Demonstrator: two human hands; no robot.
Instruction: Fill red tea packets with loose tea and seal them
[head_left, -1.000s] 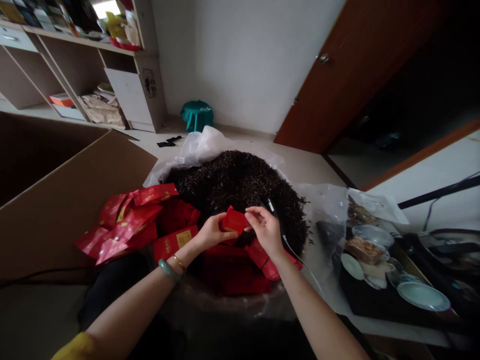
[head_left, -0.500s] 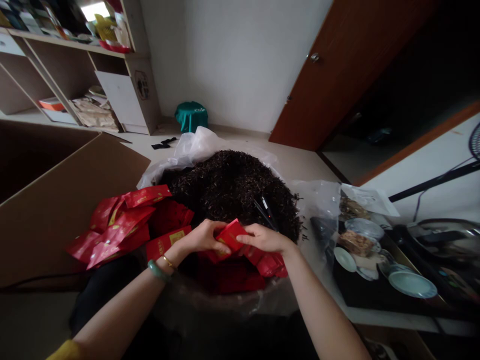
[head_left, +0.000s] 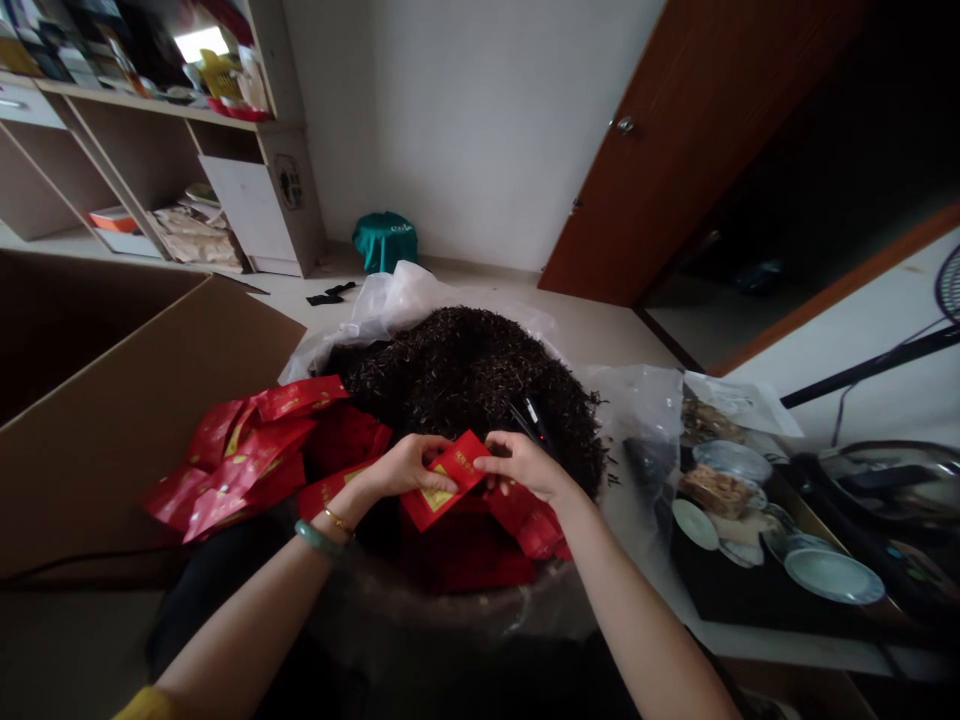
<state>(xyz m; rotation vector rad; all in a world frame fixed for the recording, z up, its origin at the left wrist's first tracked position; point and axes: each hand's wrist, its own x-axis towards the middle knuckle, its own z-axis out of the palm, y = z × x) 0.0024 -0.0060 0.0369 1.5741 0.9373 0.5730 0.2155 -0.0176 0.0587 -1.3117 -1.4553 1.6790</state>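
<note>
Between my two hands is a small red packet (head_left: 456, 478) with yellow print, tilted up to the right. My left hand (head_left: 409, 468) pinches its left side, thumb across the front. At its upper right edge, my right hand (head_left: 520, 462) grips with thumb and fingertips. Below and beside the hands lie more red packets (head_left: 247, 450), heaped at left, with others (head_left: 529, 522) under my right hand. Just beyond is a mound of dark, dry tea-like leaves (head_left: 465, 355) in a clear plastic bag (head_left: 401, 290). A dark pen-like tool (head_left: 536, 420) rests on the leaves.
An open cardboard box (head_left: 150, 370) stands at left. On the right, a low table holds a dark tray (head_left: 720, 590) with several bowls and a pale dish (head_left: 834, 575). Behind are a teal covered bin (head_left: 385, 243), shelves (head_left: 255, 210) and a brown door (head_left: 675, 130).
The packet has been turned so more of its printed front shows. My right hand has shifted slightly up and its fingers now pinch the packet's top corner. The view has tilted a little.
</note>
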